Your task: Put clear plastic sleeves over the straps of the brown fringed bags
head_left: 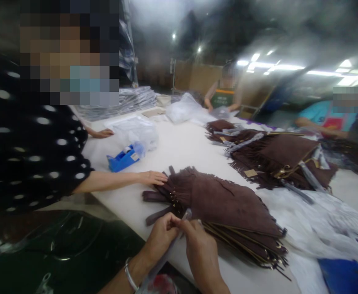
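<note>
My left hand (163, 233), with a silver bangle on the wrist, and my right hand (201, 247) are close together at the table's near edge. Both pinch a narrow strap wrapped in clear plastic (163, 258), which runs down between my forearms. Just beyond my fingers lies a stack of dark brown suede bags (224, 200) with fringes and gold-coloured zips. Dark strap loops (157, 196) stick out at the stack's left end. A co-worker's hand (153, 178) rests on that end.
A blue tape dispenser (124, 157) stands beside clear plastic bags (139, 130) on the white table (179, 143). More fringed brown bags (283, 155) are piled at the right, near white plastic sheeting (323, 224). A co-worker in polka dots stands close at the left; others work across the table.
</note>
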